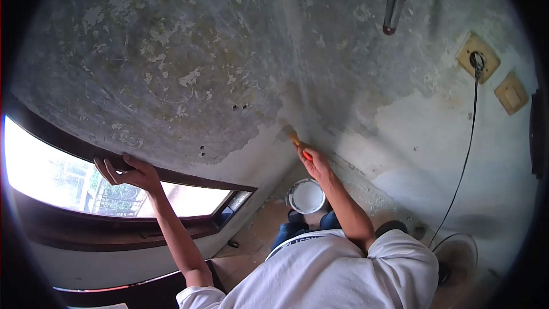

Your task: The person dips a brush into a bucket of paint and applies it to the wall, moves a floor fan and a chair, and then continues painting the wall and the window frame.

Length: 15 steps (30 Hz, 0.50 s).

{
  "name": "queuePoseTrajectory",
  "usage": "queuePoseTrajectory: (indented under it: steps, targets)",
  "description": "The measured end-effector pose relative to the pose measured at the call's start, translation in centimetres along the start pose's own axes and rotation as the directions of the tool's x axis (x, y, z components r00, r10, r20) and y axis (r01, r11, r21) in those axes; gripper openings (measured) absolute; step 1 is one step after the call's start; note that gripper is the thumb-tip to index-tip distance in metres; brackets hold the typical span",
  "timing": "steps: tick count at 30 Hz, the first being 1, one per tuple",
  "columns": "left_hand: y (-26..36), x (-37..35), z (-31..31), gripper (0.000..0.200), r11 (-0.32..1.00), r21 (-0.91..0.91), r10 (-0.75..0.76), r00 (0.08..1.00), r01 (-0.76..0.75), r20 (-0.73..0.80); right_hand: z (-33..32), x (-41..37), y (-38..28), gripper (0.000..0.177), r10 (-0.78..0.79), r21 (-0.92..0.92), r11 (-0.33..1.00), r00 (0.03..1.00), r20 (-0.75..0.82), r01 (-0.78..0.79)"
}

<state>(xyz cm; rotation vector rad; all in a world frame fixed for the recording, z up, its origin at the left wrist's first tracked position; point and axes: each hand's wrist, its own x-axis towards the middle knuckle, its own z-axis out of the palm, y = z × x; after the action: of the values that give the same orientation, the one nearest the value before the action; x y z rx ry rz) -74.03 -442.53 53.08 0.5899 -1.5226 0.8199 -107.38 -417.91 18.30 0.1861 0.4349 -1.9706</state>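
Note:
My right hand is closed on the orange handle of a paintbrush, whose bristles meet the wall near the corner. White paint covers the lower wall, with bare, patchy grey above. My left hand rests with its fingers spread on the dark window frame. Below the brush, a bucket of white paint stands by my feet.
At the upper right, a black cable hangs from a wall socket, beside a switch plate. A metal bracket hangs at the top. A round object is at the lower right.

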Motion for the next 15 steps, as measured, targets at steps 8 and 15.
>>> queuePoseTrajectory:
  steps: [8, 15]
  targets:
    - [-0.3, -0.9, 0.6, 0.04, 0.999, 0.019, -0.041, 0.999, 0.041, -0.01, 2.1, -0.3, -2.7, 0.047, 0.169, -0.139, 0.978, 0.981, 0.095, -0.155]
    - [0.5, -0.7, 0.6, 0.037, 0.99, 0.132, -0.035, 0.999, 0.039, -0.034, 4.5, 0.3, -4.9, 0.057, 0.064, -0.644, 0.764, 0.998, 0.021, -0.036]
